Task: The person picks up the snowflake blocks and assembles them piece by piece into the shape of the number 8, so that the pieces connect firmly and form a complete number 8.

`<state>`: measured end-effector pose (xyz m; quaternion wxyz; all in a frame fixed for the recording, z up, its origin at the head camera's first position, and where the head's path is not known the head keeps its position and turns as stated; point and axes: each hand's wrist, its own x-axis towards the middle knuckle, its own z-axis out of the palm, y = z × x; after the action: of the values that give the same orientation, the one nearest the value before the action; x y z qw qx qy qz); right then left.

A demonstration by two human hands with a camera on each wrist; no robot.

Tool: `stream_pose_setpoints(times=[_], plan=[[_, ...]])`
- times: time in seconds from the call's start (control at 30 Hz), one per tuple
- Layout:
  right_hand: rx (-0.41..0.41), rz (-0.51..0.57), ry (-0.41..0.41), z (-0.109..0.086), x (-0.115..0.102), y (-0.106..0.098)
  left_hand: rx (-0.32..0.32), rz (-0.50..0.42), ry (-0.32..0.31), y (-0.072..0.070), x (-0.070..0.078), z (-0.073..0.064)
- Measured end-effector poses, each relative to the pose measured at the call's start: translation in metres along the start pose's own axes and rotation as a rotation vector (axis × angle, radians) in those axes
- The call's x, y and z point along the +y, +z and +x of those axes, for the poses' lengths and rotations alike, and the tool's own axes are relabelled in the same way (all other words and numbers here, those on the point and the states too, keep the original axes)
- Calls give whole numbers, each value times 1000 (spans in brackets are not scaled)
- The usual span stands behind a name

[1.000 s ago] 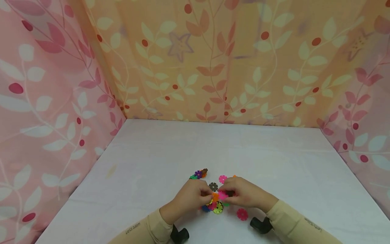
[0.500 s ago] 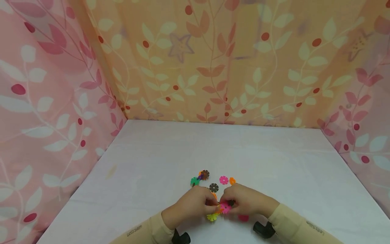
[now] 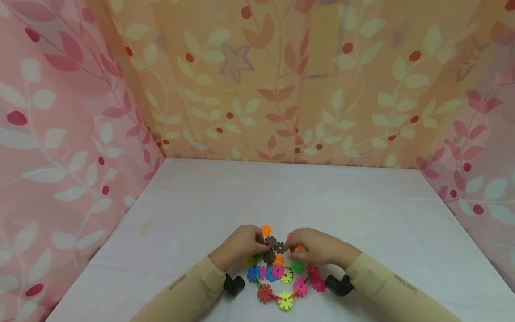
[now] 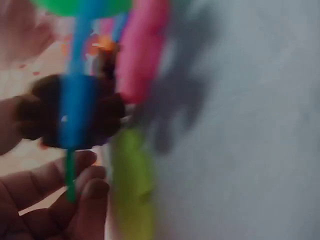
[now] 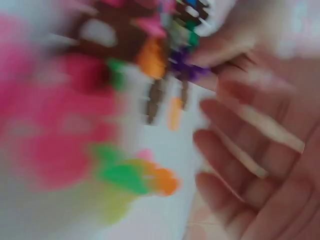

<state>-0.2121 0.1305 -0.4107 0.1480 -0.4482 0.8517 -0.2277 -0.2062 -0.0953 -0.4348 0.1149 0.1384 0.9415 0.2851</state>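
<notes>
On the white table lies a loop of linked, notched plastic snowflake discs, with a yellow disc [image 3: 285,301] at the near end and a red disc [image 3: 265,293] beside it. My left hand [image 3: 242,245] pinches the chain's far left part, by a brown disc [image 3: 270,242] and an orange disc [image 3: 266,230]. A purple disc [image 5: 186,65] shows at its fingertips in the right wrist view. My right hand [image 3: 322,246] is over the right side of the loop, its fingers loosely bent and apart, with nothing visibly gripped. Blur hides details in both wrist views.
A dark grey disc [image 3: 279,247] lies between the hands. A yellow notched disc [image 3: 287,275] and a pink disc [image 3: 277,271] lie inside the loop. Patterned cloth walls [image 3: 257,89] enclose the table's back and sides.
Both hands were together at the middle, holding pink and orange discs. They have separated, the left moving up and left to the chain's far part. The loop now lies spread in front.
</notes>
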Motion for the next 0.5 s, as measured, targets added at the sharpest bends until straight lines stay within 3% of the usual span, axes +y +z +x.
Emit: stream_pose_setpoints(times=[0.1, 0.2, 0.37, 0.5], plan=[[56, 40, 149, 25, -2, -7, 12, 12, 38, 5, -3, 2], [30, 82, 227, 44, -2, -7, 52, 47, 98, 9, -2, 0], [-21, 160, 223, 58, 3, -1, 125, 83, 192, 10, 5, -4], [-48, 329, 226, 61, 9, 2, 180, 74, 251, 12, 5, -7]])
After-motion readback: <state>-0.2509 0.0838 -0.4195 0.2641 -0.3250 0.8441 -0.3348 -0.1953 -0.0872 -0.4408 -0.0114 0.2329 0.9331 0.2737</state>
